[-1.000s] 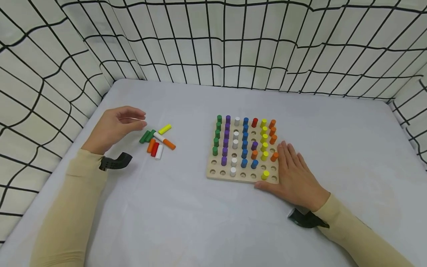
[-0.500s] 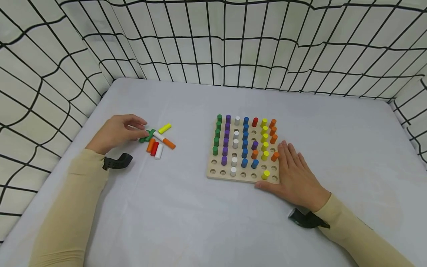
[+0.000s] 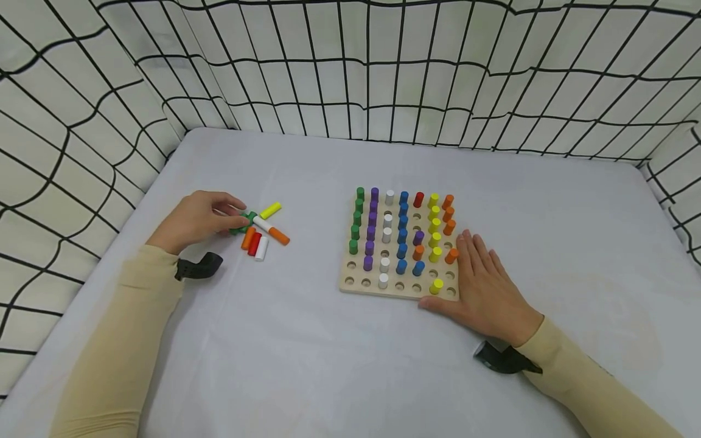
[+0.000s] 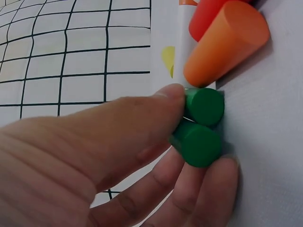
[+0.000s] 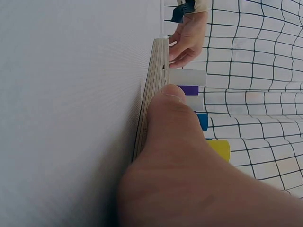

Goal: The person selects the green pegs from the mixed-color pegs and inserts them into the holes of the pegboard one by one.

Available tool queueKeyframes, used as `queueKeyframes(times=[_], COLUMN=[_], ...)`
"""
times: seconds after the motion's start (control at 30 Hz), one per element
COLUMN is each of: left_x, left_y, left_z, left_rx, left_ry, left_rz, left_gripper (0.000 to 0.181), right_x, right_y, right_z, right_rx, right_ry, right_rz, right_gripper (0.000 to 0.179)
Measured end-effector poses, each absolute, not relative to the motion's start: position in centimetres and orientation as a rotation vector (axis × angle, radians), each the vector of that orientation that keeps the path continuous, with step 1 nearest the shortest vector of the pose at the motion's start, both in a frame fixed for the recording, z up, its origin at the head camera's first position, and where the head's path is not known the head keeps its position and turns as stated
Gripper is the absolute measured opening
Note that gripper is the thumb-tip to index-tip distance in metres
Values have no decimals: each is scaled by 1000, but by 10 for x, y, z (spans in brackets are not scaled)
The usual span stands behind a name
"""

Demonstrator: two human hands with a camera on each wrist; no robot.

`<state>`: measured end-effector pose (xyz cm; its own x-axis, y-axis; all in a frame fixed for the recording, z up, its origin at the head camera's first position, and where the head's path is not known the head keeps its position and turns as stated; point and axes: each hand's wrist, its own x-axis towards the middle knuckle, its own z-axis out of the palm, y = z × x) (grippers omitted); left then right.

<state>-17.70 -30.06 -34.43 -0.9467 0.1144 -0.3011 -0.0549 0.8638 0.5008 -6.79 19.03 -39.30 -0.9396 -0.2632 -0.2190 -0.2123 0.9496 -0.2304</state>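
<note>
My left hand (image 3: 194, 220) is at the loose pegs on the left of the table. In the left wrist view its thumb lies against one green peg (image 4: 206, 107), with the fingers around a second green peg (image 4: 202, 145) just below, so the pair is pinched between them. The wooden peg board (image 3: 358, 289) carries columns of green, purple, white, blue, yellow and orange pegs, with some holes bare. Along the board's right edge my right hand (image 3: 487, 295) lies flat, fingers straight. Its thumb (image 5: 171, 111) touches the front edge in the right wrist view.
Beside the green pegs lie a yellow peg (image 3: 271, 210), a white peg (image 3: 261, 249), a red peg (image 3: 254, 244) and orange pegs (image 3: 279, 236). A black wire grid (image 3: 367, 73) rises behind and beside the white-covered table (image 3: 306, 353).
My left hand has come down and slightly right onto the green pegs, its thumb and fingers closing around them. The right hand and the board stay where they were.
</note>
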Motion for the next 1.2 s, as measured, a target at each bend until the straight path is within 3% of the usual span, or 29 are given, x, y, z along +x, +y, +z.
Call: queueKeyframes(times=[1.2], left_x=[-170], left_y=[-295], left_z=[-336], left_rx=[45], left_ry=[2815], left_rz=[842], left_gripper=[41], right_x=[-67], right_y=[190], right_z=[-393], right_rx=[-363], right_ry=[2869], right_rz=[-319], right_gripper=[140])
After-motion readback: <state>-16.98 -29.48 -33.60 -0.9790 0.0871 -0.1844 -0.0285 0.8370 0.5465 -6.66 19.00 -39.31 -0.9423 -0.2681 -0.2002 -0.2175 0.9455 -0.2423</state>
